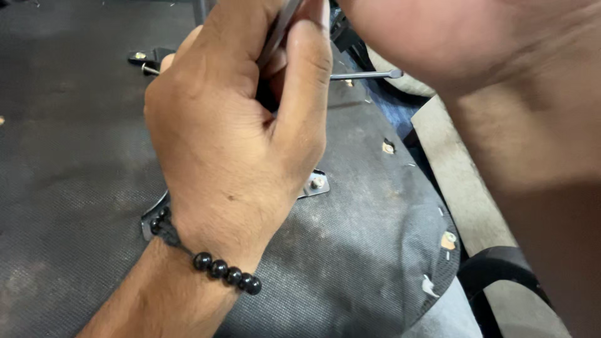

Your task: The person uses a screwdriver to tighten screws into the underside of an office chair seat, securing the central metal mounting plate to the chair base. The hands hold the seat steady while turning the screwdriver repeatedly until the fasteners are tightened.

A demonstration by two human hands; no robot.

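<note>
Left hand (241,134) gripping metal tool (278,31), fingers wrapped

A single head-worn camera looks steeply down from just above the hands. It sits very near, so the dark grey woven fabric panel (75,156) fills most of the view.

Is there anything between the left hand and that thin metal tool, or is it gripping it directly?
Nothing visible stands between them. The left hand is closed straight around the thin metal tool, thumb pressed along it. The right hand is close above, blurred, and hides the tool's upper end. Below lie the dark fabric and a metal bracket.
</note>
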